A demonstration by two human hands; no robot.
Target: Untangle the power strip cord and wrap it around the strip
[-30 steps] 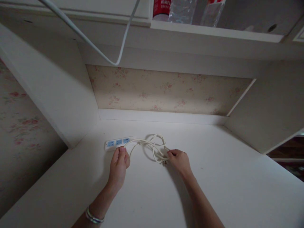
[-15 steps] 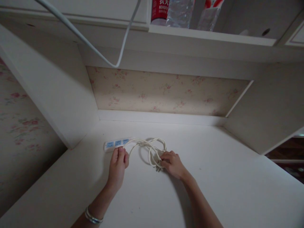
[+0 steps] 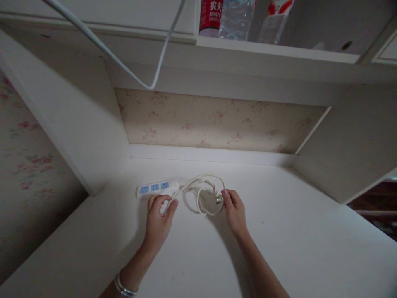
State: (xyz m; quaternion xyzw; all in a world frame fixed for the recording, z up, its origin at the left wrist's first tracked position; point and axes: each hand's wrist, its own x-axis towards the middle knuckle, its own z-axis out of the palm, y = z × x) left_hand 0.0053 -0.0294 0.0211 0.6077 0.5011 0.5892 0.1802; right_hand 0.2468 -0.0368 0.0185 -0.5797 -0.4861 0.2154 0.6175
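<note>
We handled the cord [image 3: 203, 175] of the power strip [image 3: 155, 188] with two hands; we judged the step in hand to be an arranging of the cord's loops. Both items were on the table [image 3: 192, 252]: the strip lay beyond the left hand [image 3: 159, 219], and the coils lay to the right of the strip, between the hands, with one loop lifted in an arc.

Grip state, right hand [image 3: 235, 211]: thumb and forefinger were together, clamped on the cord just beside the plug [image 3: 218, 200]. Grip state, left hand: thumb and forefinger stood apart, with the cord passing between them; we could not tell whether either digit pressed on it.

In our judgement, the next move called for a firm left pinch before any tension was applied, with the right grip holding the plug clear of the coils.

Orientation: the strip's long axis ran from left to right, slightly oblique, its right end farther from us than its left. The socket faces pointed upward, and the cord left from the right end. The plug's metal prongs showed to the left of the right fingertips; their exact direction was too small to determine.
</note>
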